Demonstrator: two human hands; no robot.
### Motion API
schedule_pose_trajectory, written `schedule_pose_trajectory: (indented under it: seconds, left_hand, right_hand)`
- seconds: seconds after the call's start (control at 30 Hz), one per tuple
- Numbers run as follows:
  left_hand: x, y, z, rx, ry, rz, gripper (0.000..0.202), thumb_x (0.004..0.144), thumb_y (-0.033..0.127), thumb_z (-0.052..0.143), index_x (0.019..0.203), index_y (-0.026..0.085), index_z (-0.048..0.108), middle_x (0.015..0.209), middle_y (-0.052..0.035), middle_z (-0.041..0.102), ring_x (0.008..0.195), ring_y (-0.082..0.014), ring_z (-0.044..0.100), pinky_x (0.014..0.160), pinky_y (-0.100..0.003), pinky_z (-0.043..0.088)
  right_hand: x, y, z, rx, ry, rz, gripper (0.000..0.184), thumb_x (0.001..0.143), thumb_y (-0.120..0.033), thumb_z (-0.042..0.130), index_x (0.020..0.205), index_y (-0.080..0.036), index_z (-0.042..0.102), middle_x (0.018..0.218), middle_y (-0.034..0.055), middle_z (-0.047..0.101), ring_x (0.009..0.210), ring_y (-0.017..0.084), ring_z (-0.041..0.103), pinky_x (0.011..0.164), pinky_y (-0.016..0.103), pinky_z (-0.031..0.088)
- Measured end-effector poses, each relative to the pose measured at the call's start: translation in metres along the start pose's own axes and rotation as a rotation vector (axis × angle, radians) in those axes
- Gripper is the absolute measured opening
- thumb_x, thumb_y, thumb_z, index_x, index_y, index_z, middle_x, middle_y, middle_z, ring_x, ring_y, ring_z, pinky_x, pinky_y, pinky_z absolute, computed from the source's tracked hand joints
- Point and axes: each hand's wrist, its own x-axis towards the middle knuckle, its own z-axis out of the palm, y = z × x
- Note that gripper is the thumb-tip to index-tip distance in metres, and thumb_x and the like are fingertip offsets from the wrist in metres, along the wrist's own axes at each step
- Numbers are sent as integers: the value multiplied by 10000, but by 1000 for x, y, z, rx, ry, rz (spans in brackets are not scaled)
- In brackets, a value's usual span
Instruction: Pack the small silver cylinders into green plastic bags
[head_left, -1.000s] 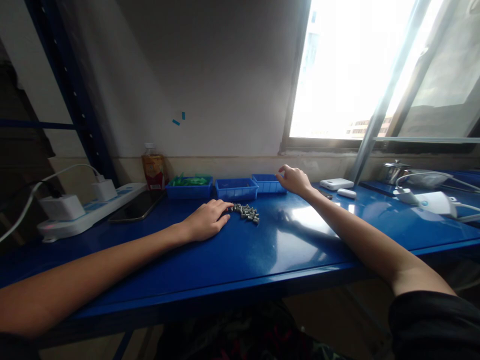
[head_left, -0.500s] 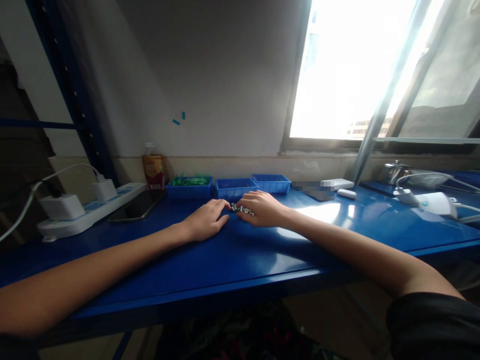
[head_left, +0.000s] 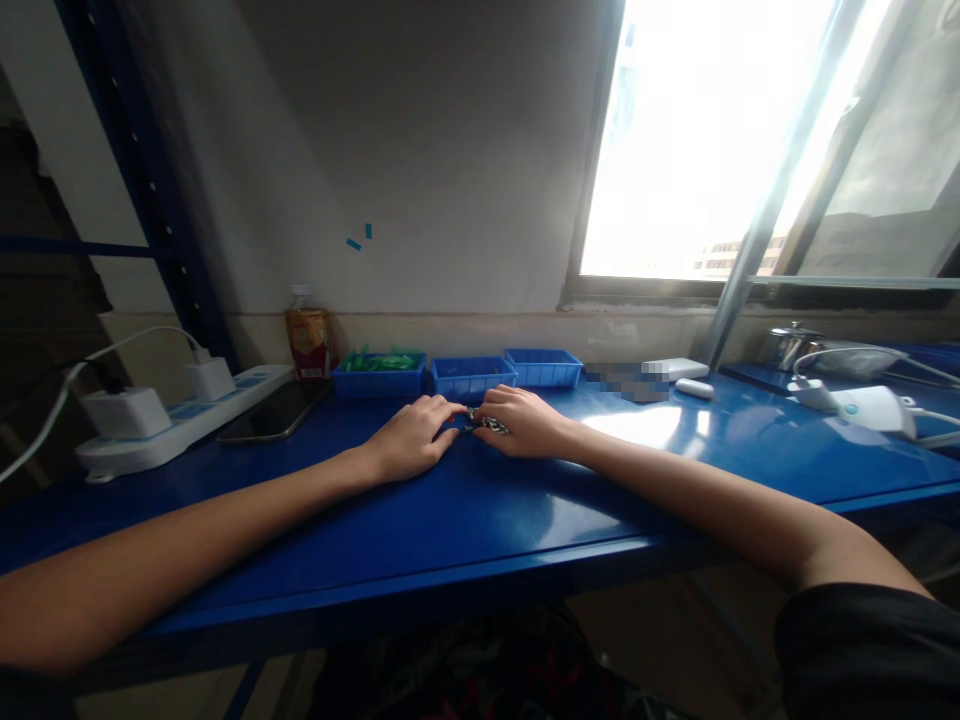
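We see small grey metal cylinders (head_left: 486,425) in loose pile on glossy blue metal tabletop (head_left: 487,520), just before middle blue plastic tray (head_left: 472,379). Pile is mostly covered now: right hand (head_left: 525,421), a second ago up at rightmost blue plastic tray (head_left: 544,368), has come down onto it. Right fingers curl over the pieces; we cannot tell whether any is pinched. Left hand (head_left: 412,441) is unmoved and lies flat, fingers loosely stretched, tips touching pile's left edge, holding nothing.

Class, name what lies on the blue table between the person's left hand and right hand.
A small heap of grey metal pieces, by the left hand and partly under the right hand, in the head view.
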Motion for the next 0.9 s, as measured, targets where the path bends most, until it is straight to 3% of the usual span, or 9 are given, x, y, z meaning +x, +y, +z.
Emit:
schedule_pose_trajectory:
  seconds: [0.27, 0.5, 0.73, 0.9]
  left_hand:
    - [2, 1, -2, -20, -90, -22, 253, 887, 356, 501, 1032, 203, 640, 1052, -73, 618, 1020, -228, 556, 897, -370, 451]
    - [0, 4, -4, 1, -52, 53, 234, 892, 381, 497, 956, 199, 630, 991, -59, 647, 956, -218, 575, 842, -347, 453]
    - [-1, 8, -7, -78, -20, 129, 234, 903, 349, 478, 994, 175, 605, 946, -68, 650, 911, -206, 585, 813, -320, 462]
    - [-2, 10, -9, -84, -41, 154, 224, 922, 331, 437, 930, 163, 586, 888, -66, 627, 857, -193, 584, 782, -304, 464]
  right_hand:
    - [0, -1, 5, 102, -12, -32, 150, 857, -232, 561, 943, -194, 677, 971, 62, 604, 938, 184, 544, 828, 315, 443]
    - [1, -3, 5, 77, 64, -89, 113, 843, -204, 550, 905, -157, 633, 936, 78, 596, 918, 195, 521, 821, 330, 440]
    - [0, -12, -1, 91, 184, -161, 125, 874, -219, 510, 937, -167, 606, 882, 63, 619, 821, 178, 537, 750, 312, 424]
    - [0, -14, -3, 113, 191, -176, 123, 873, -217, 518, 934, -159, 607, 847, 56, 632, 774, 164, 550, 724, 293, 412]
